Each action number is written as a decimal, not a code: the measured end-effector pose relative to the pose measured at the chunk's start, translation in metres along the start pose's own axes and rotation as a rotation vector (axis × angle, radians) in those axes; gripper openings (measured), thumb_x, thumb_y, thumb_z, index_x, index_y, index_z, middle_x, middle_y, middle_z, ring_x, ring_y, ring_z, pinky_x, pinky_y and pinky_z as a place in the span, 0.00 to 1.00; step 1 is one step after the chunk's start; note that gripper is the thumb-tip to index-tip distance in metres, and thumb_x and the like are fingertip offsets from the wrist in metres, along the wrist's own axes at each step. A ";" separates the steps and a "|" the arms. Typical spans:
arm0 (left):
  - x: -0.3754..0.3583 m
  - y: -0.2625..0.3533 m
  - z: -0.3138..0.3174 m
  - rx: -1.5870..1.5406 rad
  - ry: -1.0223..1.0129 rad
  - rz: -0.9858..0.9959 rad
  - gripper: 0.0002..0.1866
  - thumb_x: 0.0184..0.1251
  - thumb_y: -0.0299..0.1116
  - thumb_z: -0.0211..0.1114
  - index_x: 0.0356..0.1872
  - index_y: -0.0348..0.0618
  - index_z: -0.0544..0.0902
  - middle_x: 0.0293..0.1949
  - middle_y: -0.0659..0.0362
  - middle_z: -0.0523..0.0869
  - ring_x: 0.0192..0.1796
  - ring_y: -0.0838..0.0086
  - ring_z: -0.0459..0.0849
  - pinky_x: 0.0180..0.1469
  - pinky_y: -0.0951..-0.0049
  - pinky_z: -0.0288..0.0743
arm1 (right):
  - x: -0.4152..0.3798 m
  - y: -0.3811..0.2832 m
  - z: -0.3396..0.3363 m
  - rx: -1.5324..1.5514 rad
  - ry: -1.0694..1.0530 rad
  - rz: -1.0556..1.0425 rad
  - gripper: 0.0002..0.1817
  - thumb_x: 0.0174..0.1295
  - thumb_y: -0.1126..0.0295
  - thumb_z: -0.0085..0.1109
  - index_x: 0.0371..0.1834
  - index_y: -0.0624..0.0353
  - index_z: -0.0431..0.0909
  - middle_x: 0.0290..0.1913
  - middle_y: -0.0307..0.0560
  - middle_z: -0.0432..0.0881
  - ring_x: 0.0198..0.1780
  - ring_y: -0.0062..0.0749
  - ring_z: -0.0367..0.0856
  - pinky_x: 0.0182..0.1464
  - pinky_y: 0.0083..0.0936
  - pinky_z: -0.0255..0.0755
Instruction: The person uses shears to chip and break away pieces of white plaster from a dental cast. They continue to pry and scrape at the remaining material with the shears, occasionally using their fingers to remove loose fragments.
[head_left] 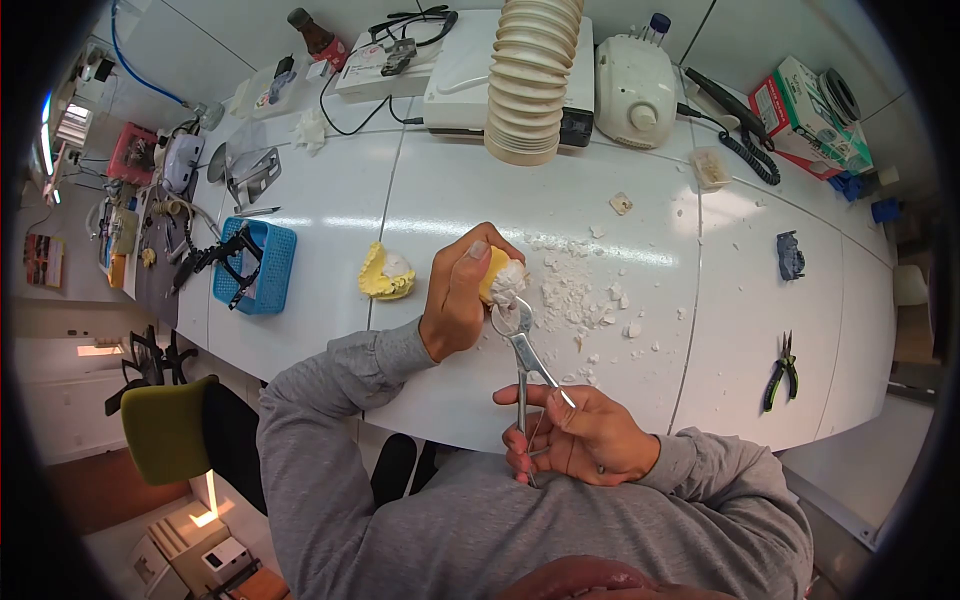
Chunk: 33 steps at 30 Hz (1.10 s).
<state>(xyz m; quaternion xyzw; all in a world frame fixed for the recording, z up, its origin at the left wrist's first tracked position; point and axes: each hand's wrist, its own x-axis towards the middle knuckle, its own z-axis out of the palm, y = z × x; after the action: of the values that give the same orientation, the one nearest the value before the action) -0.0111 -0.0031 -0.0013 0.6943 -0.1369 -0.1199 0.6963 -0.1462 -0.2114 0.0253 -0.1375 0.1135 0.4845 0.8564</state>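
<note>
With the left hand (455, 300) gripping the yellow-and-white plaster cast (500, 280) above the white table (760, 300) and the right hand (580, 435) squeezing the metal nippers (522, 345) onto its edge, excessive pressure is risking fracturing the cast or slipping toward the fingers.

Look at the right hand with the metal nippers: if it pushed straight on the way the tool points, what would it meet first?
The nippers in the right hand point up at the yellow-and-white plaster cast held by the left hand; they would meet that first, seemingly touching already.
</note>
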 end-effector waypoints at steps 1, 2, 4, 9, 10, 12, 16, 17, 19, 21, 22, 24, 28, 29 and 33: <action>-0.001 0.000 0.000 0.002 0.000 0.000 0.28 0.83 0.49 0.39 0.42 0.34 0.80 0.37 0.52 0.85 0.39 0.75 0.82 0.43 0.75 0.76 | 0.000 0.002 0.000 0.011 -0.001 0.000 0.31 0.85 0.54 0.47 0.80 0.68 0.63 0.49 0.53 0.82 0.51 0.41 0.85 0.57 0.45 0.82; -0.002 0.001 0.000 0.005 0.000 -0.001 0.28 0.83 0.49 0.39 0.42 0.34 0.80 0.37 0.52 0.85 0.38 0.75 0.82 0.43 0.75 0.76 | 0.000 0.002 0.001 0.009 0.011 0.003 0.31 0.85 0.54 0.47 0.79 0.68 0.63 0.48 0.53 0.82 0.50 0.41 0.84 0.56 0.44 0.81; -0.001 0.002 0.000 0.002 0.003 0.006 0.27 0.82 0.48 0.39 0.42 0.34 0.80 0.37 0.52 0.85 0.38 0.75 0.82 0.43 0.74 0.76 | 0.000 0.001 0.004 0.001 0.034 0.002 0.31 0.85 0.54 0.48 0.79 0.68 0.63 0.46 0.53 0.82 0.49 0.40 0.84 0.54 0.44 0.81; 0.000 0.002 0.001 0.003 0.018 0.023 0.27 0.82 0.47 0.39 0.42 0.34 0.80 0.37 0.52 0.85 0.38 0.74 0.82 0.42 0.74 0.76 | 0.000 0.001 0.008 -0.005 0.050 -0.004 0.30 0.86 0.55 0.47 0.79 0.68 0.63 0.42 0.51 0.80 0.44 0.39 0.82 0.49 0.41 0.79; 0.000 0.002 0.002 0.006 0.024 0.028 0.27 0.82 0.47 0.39 0.42 0.34 0.80 0.37 0.52 0.85 0.38 0.74 0.82 0.42 0.74 0.76 | 0.000 0.000 0.008 -0.006 0.057 -0.003 0.30 0.86 0.56 0.47 0.79 0.68 0.63 0.42 0.51 0.80 0.43 0.39 0.82 0.49 0.40 0.78; -0.002 0.002 0.002 0.010 0.033 0.029 0.26 0.82 0.47 0.38 0.42 0.34 0.79 0.37 0.52 0.85 0.38 0.74 0.82 0.42 0.74 0.76 | 0.000 0.002 0.009 -0.007 0.064 -0.003 0.29 0.86 0.56 0.47 0.80 0.67 0.63 0.41 0.50 0.80 0.42 0.38 0.80 0.48 0.39 0.77; -0.002 0.003 0.002 0.028 0.041 0.040 0.26 0.81 0.46 0.38 0.42 0.34 0.79 0.36 0.52 0.85 0.37 0.74 0.82 0.41 0.74 0.76 | 0.001 0.002 0.012 -0.008 0.081 -0.013 0.28 0.87 0.58 0.45 0.80 0.65 0.64 0.40 0.48 0.78 0.39 0.35 0.76 0.45 0.37 0.74; -0.001 0.004 0.002 0.034 0.045 0.045 0.26 0.81 0.46 0.38 0.42 0.34 0.79 0.36 0.52 0.85 0.37 0.74 0.82 0.41 0.74 0.76 | 0.001 0.002 0.013 -0.006 0.081 -0.017 0.28 0.87 0.58 0.45 0.80 0.65 0.64 0.39 0.48 0.77 0.38 0.35 0.75 0.44 0.36 0.73; -0.002 0.003 0.001 0.036 0.047 0.042 0.26 0.81 0.46 0.38 0.42 0.34 0.79 0.36 0.52 0.85 0.36 0.74 0.82 0.40 0.75 0.76 | 0.001 0.003 0.013 -0.002 0.082 -0.021 0.27 0.87 0.59 0.44 0.80 0.64 0.64 0.38 0.47 0.76 0.37 0.34 0.74 0.43 0.35 0.71; 0.000 0.002 0.001 0.031 0.048 0.047 0.26 0.81 0.46 0.38 0.42 0.34 0.79 0.36 0.52 0.85 0.36 0.74 0.82 0.39 0.75 0.76 | 0.001 0.003 0.013 -0.002 0.096 -0.026 0.27 0.87 0.58 0.44 0.80 0.64 0.65 0.38 0.46 0.76 0.37 0.33 0.73 0.42 0.35 0.71; 0.000 0.002 0.001 0.027 0.052 0.047 0.26 0.82 0.46 0.38 0.42 0.34 0.79 0.36 0.52 0.85 0.36 0.74 0.82 0.39 0.75 0.76 | 0.002 0.003 0.014 0.000 0.101 -0.024 0.27 0.87 0.58 0.44 0.80 0.64 0.65 0.38 0.46 0.75 0.37 0.33 0.73 0.42 0.35 0.70; 0.001 0.002 0.001 0.008 0.059 0.044 0.26 0.82 0.46 0.38 0.42 0.34 0.79 0.36 0.52 0.85 0.35 0.74 0.82 0.39 0.74 0.76 | 0.003 0.002 0.016 0.007 0.112 -0.025 0.27 0.87 0.58 0.44 0.80 0.64 0.65 0.38 0.46 0.75 0.37 0.33 0.73 0.42 0.35 0.70; 0.002 -0.005 0.001 -0.026 0.067 0.046 0.26 0.83 0.47 0.39 0.41 0.34 0.79 0.36 0.52 0.85 0.35 0.74 0.82 0.38 0.74 0.76 | 0.003 0.003 0.018 0.019 0.118 -0.032 0.28 0.87 0.56 0.45 0.79 0.64 0.66 0.38 0.45 0.75 0.37 0.33 0.72 0.42 0.35 0.70; 0.001 -0.007 0.000 -0.029 0.070 0.052 0.26 0.83 0.47 0.39 0.41 0.34 0.79 0.35 0.52 0.85 0.34 0.74 0.82 0.38 0.74 0.76 | 0.003 0.004 0.018 0.019 0.118 -0.029 0.28 0.87 0.56 0.45 0.79 0.64 0.66 0.38 0.45 0.75 0.37 0.33 0.72 0.41 0.35 0.70; 0.002 -0.007 -0.001 -0.033 0.073 0.052 0.26 0.83 0.47 0.40 0.41 0.35 0.79 0.35 0.52 0.85 0.34 0.74 0.82 0.38 0.74 0.76 | 0.003 0.003 0.018 0.009 0.128 -0.019 0.28 0.87 0.55 0.45 0.80 0.63 0.66 0.38 0.45 0.75 0.37 0.32 0.71 0.41 0.35 0.70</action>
<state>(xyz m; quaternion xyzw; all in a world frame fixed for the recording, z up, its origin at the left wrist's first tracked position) -0.0093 -0.0031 -0.0079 0.6829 -0.1274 -0.0784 0.7150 -0.1458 -0.2009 0.0409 -0.1654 0.1688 0.4662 0.8525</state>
